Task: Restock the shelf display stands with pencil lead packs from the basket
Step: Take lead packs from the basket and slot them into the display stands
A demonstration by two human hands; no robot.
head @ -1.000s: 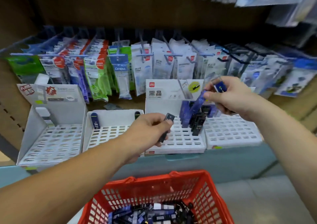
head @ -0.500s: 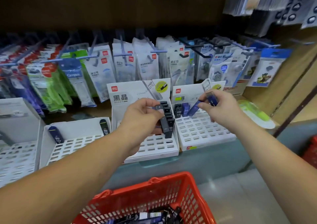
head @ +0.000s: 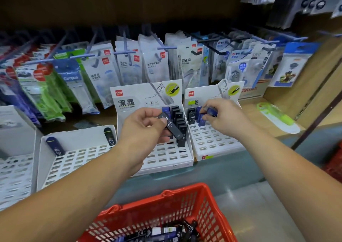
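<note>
Furthest left, a white slotted stand [head: 16,169] is only partly in view. The next stand [head: 77,160] holds just two packs at its back row: a dark blue one [head: 55,146] and a black one [head: 110,136]. The rest of its slots are bare.

The left hand [head: 144,128] hovers over the middle stand [head: 166,157]. Its thumb and fingertips pinch a black lead pack [head: 171,126], which is tilted with its lower end aimed at the grid. Just beside it, a column of black packs [head: 179,120] stands upright along the stand's right edge. This looks like the seating step. The pack needs to be turned upright and lined up over a free slot next to that column, then pushed down without knocking its neighbours.

Below, near the person, the red basket [head: 185,188] has a heap of loose packs [head: 166,231] in its bottom, so plenty is left to place.

The right hand [head: 226,118] is curled over the back row of the right stand [head: 214,143]. Its fingers pinch a blue pack [head: 212,112] above the few packs already there, a black HB one [head: 192,116] and blue ones [head: 201,120]. I'd say that pack needs the same upright push into a free slot, though whether its end has entered one I cannot tell.

Far right on the shelf lies a green-and-white packet [head: 275,118], well apart from the stands.
</note>
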